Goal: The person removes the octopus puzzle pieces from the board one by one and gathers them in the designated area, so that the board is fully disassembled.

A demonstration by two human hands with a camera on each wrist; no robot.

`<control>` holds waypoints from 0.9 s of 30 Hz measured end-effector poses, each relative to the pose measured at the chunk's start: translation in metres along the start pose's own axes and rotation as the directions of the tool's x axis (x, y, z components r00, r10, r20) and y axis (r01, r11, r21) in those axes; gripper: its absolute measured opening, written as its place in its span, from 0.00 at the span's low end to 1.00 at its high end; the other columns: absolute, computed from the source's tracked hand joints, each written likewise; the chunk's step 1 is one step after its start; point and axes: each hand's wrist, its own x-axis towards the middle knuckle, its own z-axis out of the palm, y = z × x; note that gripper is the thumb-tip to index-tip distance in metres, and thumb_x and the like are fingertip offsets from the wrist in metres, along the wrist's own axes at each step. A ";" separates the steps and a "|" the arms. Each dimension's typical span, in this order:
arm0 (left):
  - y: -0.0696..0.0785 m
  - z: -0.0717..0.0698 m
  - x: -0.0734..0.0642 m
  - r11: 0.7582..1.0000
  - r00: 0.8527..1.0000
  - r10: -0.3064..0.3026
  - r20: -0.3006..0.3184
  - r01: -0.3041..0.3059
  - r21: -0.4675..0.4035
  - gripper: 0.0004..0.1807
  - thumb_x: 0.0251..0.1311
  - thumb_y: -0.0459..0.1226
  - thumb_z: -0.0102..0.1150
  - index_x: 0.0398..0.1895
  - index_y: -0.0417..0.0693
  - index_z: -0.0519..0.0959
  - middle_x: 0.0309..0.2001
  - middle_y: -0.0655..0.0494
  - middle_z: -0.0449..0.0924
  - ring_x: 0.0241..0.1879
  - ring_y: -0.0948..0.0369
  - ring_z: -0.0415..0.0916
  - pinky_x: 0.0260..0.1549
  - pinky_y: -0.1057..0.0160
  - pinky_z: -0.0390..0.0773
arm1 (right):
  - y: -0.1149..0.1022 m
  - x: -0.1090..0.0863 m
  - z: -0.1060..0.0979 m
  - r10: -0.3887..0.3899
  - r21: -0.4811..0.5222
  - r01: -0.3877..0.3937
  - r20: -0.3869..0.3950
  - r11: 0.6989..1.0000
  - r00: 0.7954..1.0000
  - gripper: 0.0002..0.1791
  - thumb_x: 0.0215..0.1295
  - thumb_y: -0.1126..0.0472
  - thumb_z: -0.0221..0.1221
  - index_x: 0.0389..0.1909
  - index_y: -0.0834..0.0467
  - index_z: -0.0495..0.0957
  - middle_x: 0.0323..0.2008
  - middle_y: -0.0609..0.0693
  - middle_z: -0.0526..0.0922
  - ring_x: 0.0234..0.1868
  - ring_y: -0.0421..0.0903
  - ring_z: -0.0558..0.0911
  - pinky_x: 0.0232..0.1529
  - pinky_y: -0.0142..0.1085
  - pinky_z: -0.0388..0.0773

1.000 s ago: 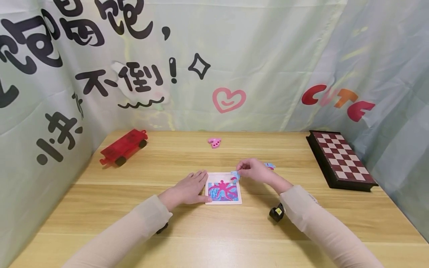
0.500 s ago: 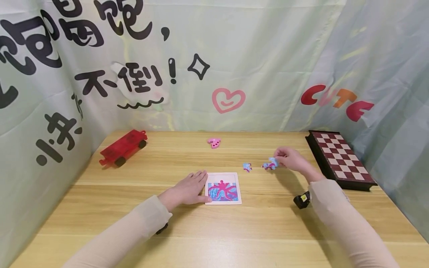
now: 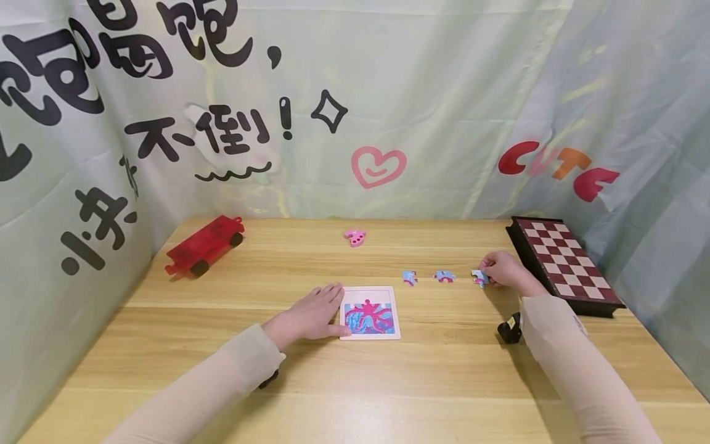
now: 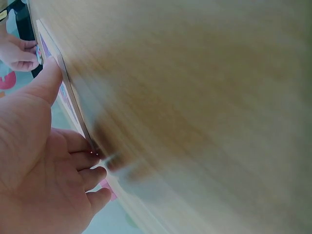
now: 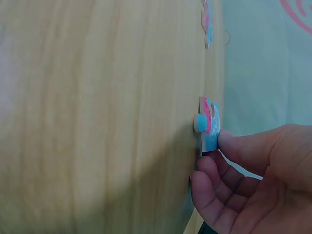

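"Pale printed cloth (image 3: 438,92) hangs behind our worktop (image 3: 344,394); where are our hands?"

"Our left hand (image 3: 312,313) rests at the left edge of the puzzle tray (image 3: 366,294), thumb spread wide from its fingers, near the tray's near left corner."

"And our right?"

"Toward the worktop's right edge, beside the chequered box (image 3: 568,259), our right hand (image 3: 503,270) pinches a blue-and-pink puzzle piece (image 5: 210,140)."

"What else do we see?"

"Two loose pieces (image 3: 444,276) between it and the tray, and a red cart (image 3: 206,243) near the far left corner."
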 end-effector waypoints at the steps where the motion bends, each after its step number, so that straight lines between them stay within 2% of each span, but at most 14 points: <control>1: 0.000 0.000 0.000 1.000 1.000 0.000 0.001 0.000 0.001 0.48 0.59 0.61 0.47 0.70 0.35 0.49 0.71 0.43 0.43 0.69 0.51 0.40 0.65 0.52 0.44 | -0.001 -0.001 0.000 0.006 -0.007 -0.006 -0.004 1.000 1.000 0.07 0.64 0.69 0.50 0.29 0.69 0.73 0.20 0.52 0.70 0.19 0.43 0.70 0.19 0.32 0.72; 3: 0.000 0.000 0.000 1.000 1.000 0.000 -0.001 0.000 -0.001 0.48 0.59 0.61 0.47 0.69 0.34 0.50 0.71 0.43 0.44 0.69 0.51 0.40 0.64 0.51 0.45 | -0.006 -0.003 0.000 0.039 -0.033 -0.039 -0.007 0.999 0.999 0.07 0.64 0.70 0.49 0.30 0.70 0.73 0.20 0.52 0.70 0.20 0.43 0.70 0.20 0.33 0.72; 11: 0.000 0.000 0.001 1.000 1.000 -0.004 -0.008 0.004 0.014 0.48 0.59 0.61 0.47 0.69 0.34 0.50 0.70 0.43 0.44 0.69 0.50 0.41 0.64 0.52 0.45 | -0.008 -0.002 0.001 0.042 -0.082 -0.043 -0.021 0.996 0.999 0.07 0.65 0.70 0.49 0.31 0.70 0.73 0.20 0.51 0.71 0.19 0.42 0.70 0.21 0.32 0.72; 21: 0.001 0.000 0.001 1.000 1.000 -0.010 -0.006 0.010 0.005 0.48 0.58 0.61 0.47 0.69 0.34 0.51 0.71 0.43 0.44 0.69 0.51 0.41 0.64 0.52 0.45 | -0.017 -0.003 -0.001 -0.008 -0.111 0.003 -0.047 0.994 0.999 0.08 0.65 0.68 0.49 0.35 0.70 0.75 0.24 0.54 0.74 0.21 0.44 0.70 0.22 0.36 0.70; 25: 0.001 0.000 0.000 1.000 1.000 -0.012 -0.006 0.012 -0.001 0.48 0.58 0.61 0.47 0.69 0.34 0.51 0.71 0.43 0.44 0.69 0.51 0.41 0.65 0.52 0.45 | -0.031 -0.004 0.001 -0.066 -0.127 0.058 -0.060 0.990 0.996 0.10 0.66 0.64 0.51 0.39 0.69 0.75 0.31 0.57 0.77 0.27 0.47 0.72 0.27 0.38 0.71; 27: 0.001 0.000 0.000 1.000 1.000 -0.012 -0.006 0.012 0.000 0.48 0.58 0.61 0.47 0.69 0.34 0.51 0.71 0.43 0.44 0.69 0.51 0.41 0.65 0.52 0.45 | -0.039 -0.006 0.003 -0.102 -0.085 0.096 -0.061 0.992 0.993 0.11 0.66 0.65 0.52 0.41 0.71 0.74 0.32 0.59 0.76 0.27 0.49 0.73 0.28 0.38 0.71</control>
